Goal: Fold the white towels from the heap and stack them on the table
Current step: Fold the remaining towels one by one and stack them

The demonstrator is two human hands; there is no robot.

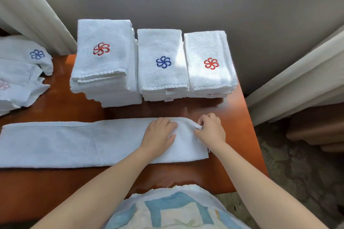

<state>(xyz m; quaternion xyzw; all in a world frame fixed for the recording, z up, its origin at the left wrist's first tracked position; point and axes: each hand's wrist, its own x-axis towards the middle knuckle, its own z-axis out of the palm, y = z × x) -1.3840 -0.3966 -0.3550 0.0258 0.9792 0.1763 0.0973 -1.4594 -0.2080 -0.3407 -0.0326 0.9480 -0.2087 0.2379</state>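
Observation:
A white towel [83, 143], folded lengthwise into a long strip, lies across the brown table [55, 182] in front of me. My left hand [160, 134] rests flat on its right part with fingers straight. My right hand [211, 130] pinches the towel's far right corner between thumb and fingers. Three stacks of folded white towels stand behind it: a tall left stack [104, 61] with a red flower emblem, a middle stack [162, 65] with a blue emblem, and a right stack [210, 63] with a red emblem. The heap of unfolded towels [20, 74] lies at the far left.
A grey wall [204, 5] runs behind the table, with pale curtains at the left [28, 9] and right [297, 83]. The table's right edge drops to patterned carpet [288, 163]. A brown piece of furniture [320, 126] stands at the right. My patterned clothing [173, 210] fills the bottom centre.

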